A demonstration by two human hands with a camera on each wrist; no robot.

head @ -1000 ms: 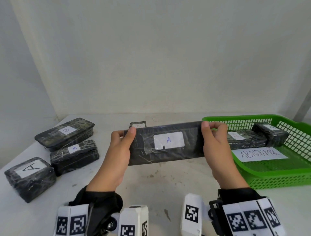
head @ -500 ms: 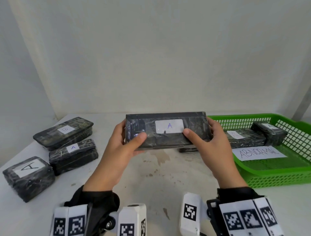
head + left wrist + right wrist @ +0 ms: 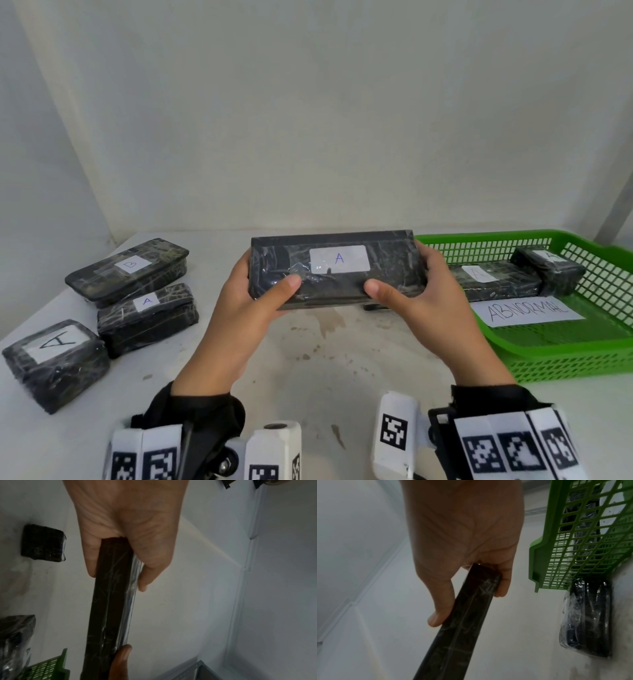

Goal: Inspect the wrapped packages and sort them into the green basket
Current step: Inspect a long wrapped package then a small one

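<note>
Held package [image 3: 337, 269]: being gripped at both short ends, raised above the tabletop [image 3: 308, 370], label "A" facing up toward the head camera.
Left hand [image 3: 246, 301]: clamping the left end, thumb pressing the near top face, fingers wrapping underneath.
Right hand [image 3: 414, 301]: clamping the right end the same way, thumb on top, fingers behind and below.
Long axis: running side to side between the hands, roughly level, parallel to the tabletop's far edge.
Green basket [image 3: 561, 363]: sitting just right of the right hand, its near-left corner almost beside that wrist; right hand being the nearer one for any drop.
Basket contents: two wrapped packages lying along the far wall, an "ABNORMAL" sheet [image 3: 525, 310] lying in front of them; open floor showing nearer the front wall.
Edge to clear: basket's left rim, judged to need a lift over it, then a rightward carry.
Small package [image 3: 585, 620]: lying on the tabletop against the basket's outer wall, beyond the right hand.
Unsorted packages [image 3: 147, 318]: three resting well left of the left hand, out of the path.
</note>
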